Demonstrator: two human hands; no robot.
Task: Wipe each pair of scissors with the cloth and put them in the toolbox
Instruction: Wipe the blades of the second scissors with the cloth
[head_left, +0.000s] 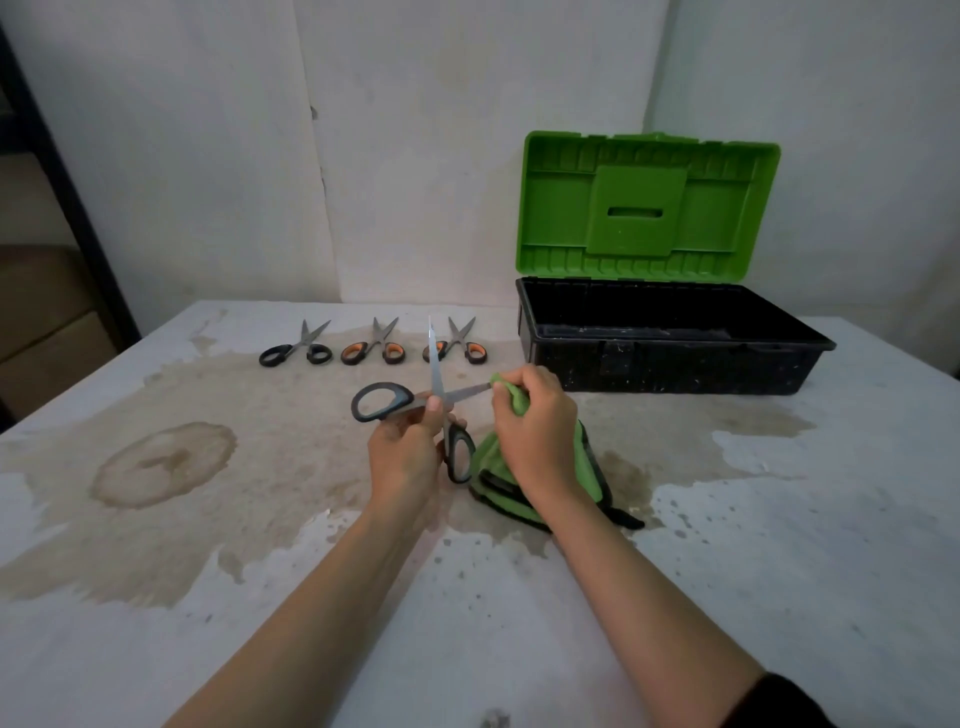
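Observation:
My left hand (408, 452) holds a grey-handled pair of scissors (384, 402) near the pivot, blades spread wide above the table. My right hand (535, 423) grips a green cloth (587, 462) and pinches its top around the tip of the blade that points right. The rest of the cloth hangs down to the table. Farther back lie three pairs in a row: a black-handled pair (296, 349), an orange-and-black pair (374, 347) and another orange-and-black pair (460, 344). The toolbox (675, 358), black with a green lid (644, 208), stands open at the back right.
The white table (779, 545) carries wide brown stains, with a ring-shaped one (161, 462) at the left. A white wall rises behind the table. A dark shelf post (67, 192) and cardboard boxes stand at the far left.

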